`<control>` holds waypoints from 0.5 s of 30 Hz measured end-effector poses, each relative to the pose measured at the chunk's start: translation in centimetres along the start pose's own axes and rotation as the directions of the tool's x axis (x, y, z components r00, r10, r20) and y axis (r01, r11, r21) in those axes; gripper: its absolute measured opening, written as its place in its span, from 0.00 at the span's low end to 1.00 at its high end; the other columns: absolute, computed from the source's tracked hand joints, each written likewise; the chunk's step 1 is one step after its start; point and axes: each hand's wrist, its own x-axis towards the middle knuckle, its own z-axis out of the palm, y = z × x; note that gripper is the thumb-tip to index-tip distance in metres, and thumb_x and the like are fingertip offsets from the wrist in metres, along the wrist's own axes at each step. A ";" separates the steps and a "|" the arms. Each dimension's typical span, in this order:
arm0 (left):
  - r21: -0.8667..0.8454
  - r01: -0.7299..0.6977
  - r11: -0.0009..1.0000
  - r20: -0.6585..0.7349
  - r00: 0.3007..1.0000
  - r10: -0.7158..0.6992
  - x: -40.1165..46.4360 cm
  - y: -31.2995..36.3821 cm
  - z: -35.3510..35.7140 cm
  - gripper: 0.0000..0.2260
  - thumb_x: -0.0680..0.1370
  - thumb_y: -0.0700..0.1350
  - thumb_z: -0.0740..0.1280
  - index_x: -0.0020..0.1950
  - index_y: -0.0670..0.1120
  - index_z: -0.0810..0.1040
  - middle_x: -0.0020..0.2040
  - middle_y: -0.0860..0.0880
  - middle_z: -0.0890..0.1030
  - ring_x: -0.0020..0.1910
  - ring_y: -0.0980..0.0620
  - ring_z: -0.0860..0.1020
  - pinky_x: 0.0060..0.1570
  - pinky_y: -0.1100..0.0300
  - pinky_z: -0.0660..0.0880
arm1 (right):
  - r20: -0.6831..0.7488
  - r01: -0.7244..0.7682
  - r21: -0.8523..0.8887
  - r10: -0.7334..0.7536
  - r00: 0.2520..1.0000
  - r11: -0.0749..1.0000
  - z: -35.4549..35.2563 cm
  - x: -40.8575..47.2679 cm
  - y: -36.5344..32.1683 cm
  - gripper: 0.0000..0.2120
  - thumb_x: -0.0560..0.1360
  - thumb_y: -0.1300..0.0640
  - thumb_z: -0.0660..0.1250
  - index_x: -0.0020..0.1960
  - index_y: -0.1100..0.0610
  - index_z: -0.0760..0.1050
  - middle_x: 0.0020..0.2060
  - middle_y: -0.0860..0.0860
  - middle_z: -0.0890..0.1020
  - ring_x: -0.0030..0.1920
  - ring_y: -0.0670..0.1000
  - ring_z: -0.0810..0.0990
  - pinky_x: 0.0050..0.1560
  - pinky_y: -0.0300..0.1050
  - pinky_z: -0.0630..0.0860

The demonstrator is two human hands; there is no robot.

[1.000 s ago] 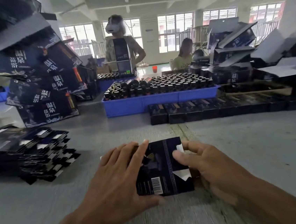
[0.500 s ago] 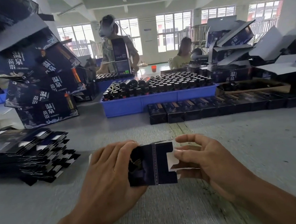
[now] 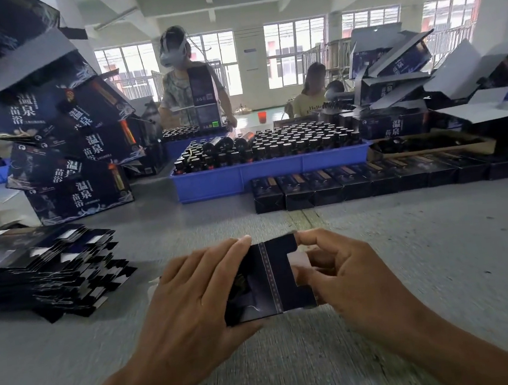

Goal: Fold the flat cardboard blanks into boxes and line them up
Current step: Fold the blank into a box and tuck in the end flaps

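Lying between both hands' fingers (image 3: 310, 275): box (image 3: 268, 280)

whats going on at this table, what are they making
A person is folding a dark cardboard box over the grey table. The left hand grips one end while the right hand works the white flap at the other end. A stack of flat blanks waits on the left. A row of finished boxes is lined up behind, in front of a blue tray of bottles.
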 end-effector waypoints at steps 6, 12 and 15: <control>0.057 -0.080 0.995 0.038 0.996 0.078 0.1 -0.5 -0.6 0.35 0.77 0.71 0.58 0.80 0.59 0.55 0.68 0.45 0.71 0.59 0.46 0.75 0.54 0.49 0.73 | 0.005 0.112 -0.065 -0.112 0.994 0.992 0.3 -0.3 -0.6 0.26 0.79 0.61 0.67 0.55 0.26 0.75 0.47 0.36 0.85 0.45 0.42 0.86 0.36 0.37 0.82; 0.042 -0.074 0.996 0.043 0.996 0.072 0.2 -0.1 -0.8 0.30 0.79 0.66 0.59 0.79 0.59 0.59 0.69 0.44 0.70 0.61 0.45 0.74 0.56 0.50 0.74 | -0.046 0.164 -0.115 -0.170 0.984 0.980 0.4 -0.4 -0.6 0.27 0.78 0.59 0.69 0.58 0.24 0.73 0.49 0.42 0.86 0.46 0.42 0.86 0.38 0.36 0.82; 0.031 -0.065 0.997 0.049 0.997 0.063 0.3 0.0 -1.0 0.28 0.79 0.65 0.59 0.78 0.60 0.60 0.69 0.43 0.71 0.62 0.46 0.73 0.57 0.52 0.72 | -0.048 0.192 -0.139 -0.200 0.979 0.972 0.3 -0.6 -0.6 0.27 0.78 0.59 0.69 0.60 0.25 0.73 0.49 0.42 0.86 0.47 0.41 0.86 0.40 0.34 0.81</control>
